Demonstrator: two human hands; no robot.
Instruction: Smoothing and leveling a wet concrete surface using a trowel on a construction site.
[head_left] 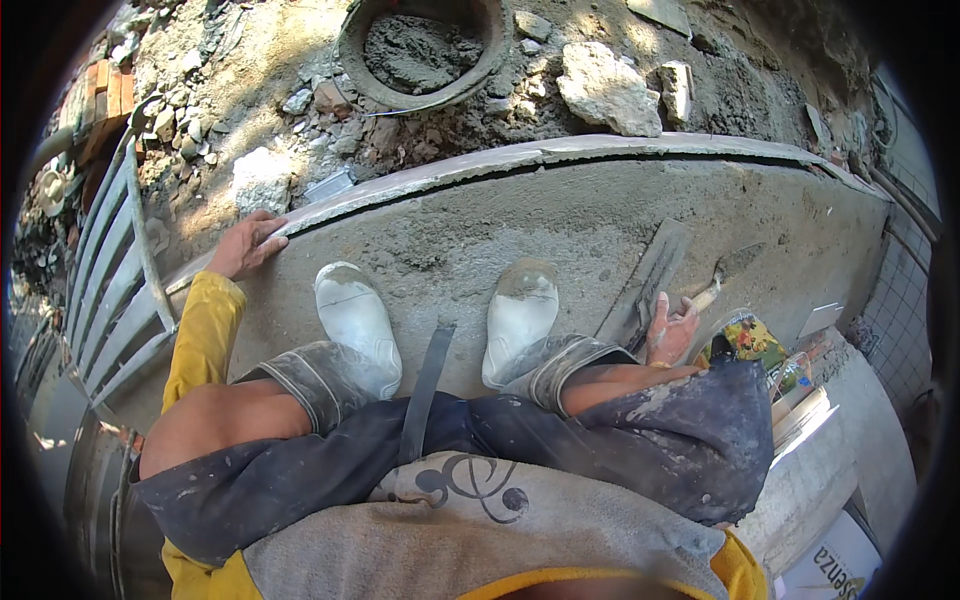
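My left hand [248, 246] grips a long, thin, pale slab [450, 170] near its left end, thumb on the near side and fingers over the far side. The slab stands on edge across the grey cement surface [590, 205], with a dark gap along its near side. My right hand [672, 330] is low beside my right knee, thumb and fingers apart. Its fingertips are close to the handle of a trowel [738, 262] caked with mortar; whether they touch it I cannot tell. A grey, mortar-stained straight board [655, 268] lies just left of that hand.
Beyond the slab are a round tub of mortar [420, 55], stone chunks [605, 90] and rubble. A metal grille [110, 270] leans at the left. To the right are a colourful bag [755, 340] and a white bucket [830, 560]. My white boots [355, 320] stand on the cement.
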